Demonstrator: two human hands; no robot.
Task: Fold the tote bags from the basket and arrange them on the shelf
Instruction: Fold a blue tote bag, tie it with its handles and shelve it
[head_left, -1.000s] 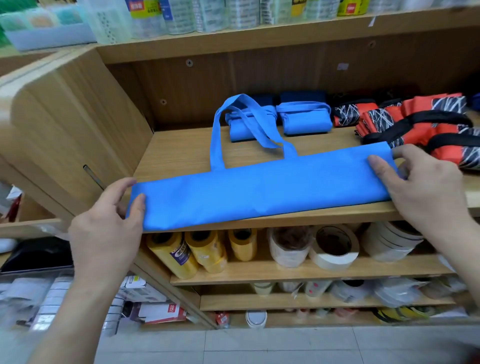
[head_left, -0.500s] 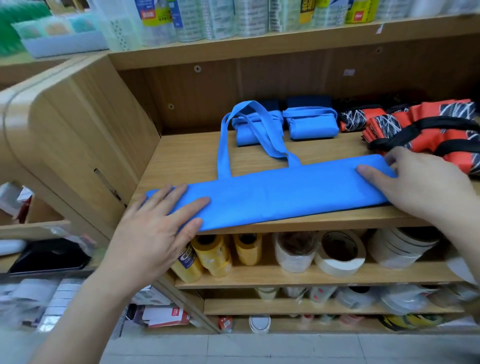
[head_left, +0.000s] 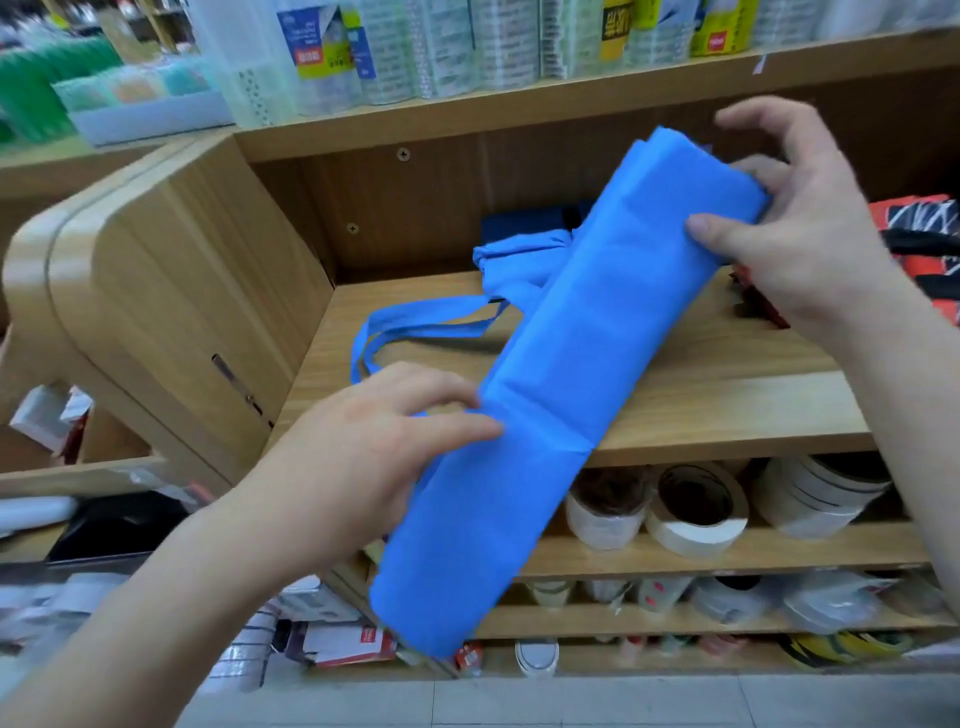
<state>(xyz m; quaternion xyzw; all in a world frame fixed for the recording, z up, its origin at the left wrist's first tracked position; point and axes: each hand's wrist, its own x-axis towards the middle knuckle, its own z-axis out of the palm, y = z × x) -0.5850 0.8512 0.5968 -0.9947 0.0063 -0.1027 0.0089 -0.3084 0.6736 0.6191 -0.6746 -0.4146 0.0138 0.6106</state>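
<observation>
Bag, blue and folded into one long strip, is slanting across my feed from far right down to near left. Its far end is being held up above the shelf, its middle is crossing the shelf's front edge, and its near end is hanging down in front of the lower boards.

I am seeing the right hand grasping the far end: the thumb is pressing on the near face and the curled fingers are wrapping behind the cloth, with the index finger lifting free above. The left hand is gripping the strip's left edge at about mid-length, fingertips lying on top; the thumb is hiding under the cloth, so I am reading that as a pinch.

Handles are trailing from the strip's left side and lying looped on the shelf. Folded blue bags are sitting at the far wall behind the strip. Orange-and-black bags are showing at the right, partly behind the right wrist. Tape rolls are standing on the board below.
</observation>
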